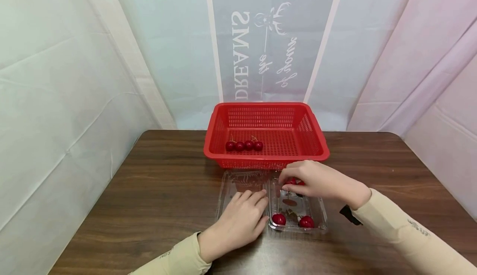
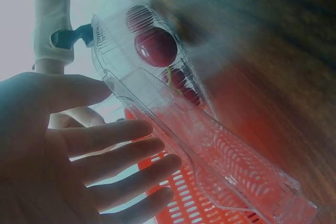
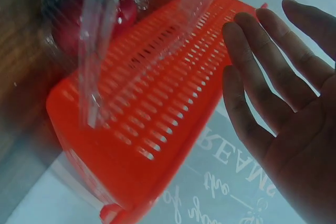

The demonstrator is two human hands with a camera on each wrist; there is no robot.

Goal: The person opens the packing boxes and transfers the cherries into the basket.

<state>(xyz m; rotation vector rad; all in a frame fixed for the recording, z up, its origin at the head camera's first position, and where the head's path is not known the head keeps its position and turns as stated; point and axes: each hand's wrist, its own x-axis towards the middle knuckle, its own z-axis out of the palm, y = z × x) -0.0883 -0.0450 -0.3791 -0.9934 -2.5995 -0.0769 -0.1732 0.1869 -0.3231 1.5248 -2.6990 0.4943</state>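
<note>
A clear plastic clamshell box (image 1: 298, 208) lies unfolded on the table, its lid half (image 1: 244, 179) to the left. My left hand (image 1: 242, 217) rests at that lid with loosely straight fingers; in the left wrist view its fingertips lie right at the lid's edge. Over the far end of the box's right half hovers my right hand (image 1: 311, 177), and red cherries (image 1: 292, 181) show beneath its fingers. From the right wrist view, those fingers are spread and hold nothing. Two more cherries (image 1: 278, 219) (image 1: 307, 222) sit in the near corners of that half.
Behind the box stands a red plastic basket (image 1: 320, 153) with slotted walls. Several stemmed cherries (image 1: 249, 145) lie in a row inside it, towards the near left. The brown wooden table (image 1: 167, 175) runs back to a printed cloth curtain (image 1: 186, 59).
</note>
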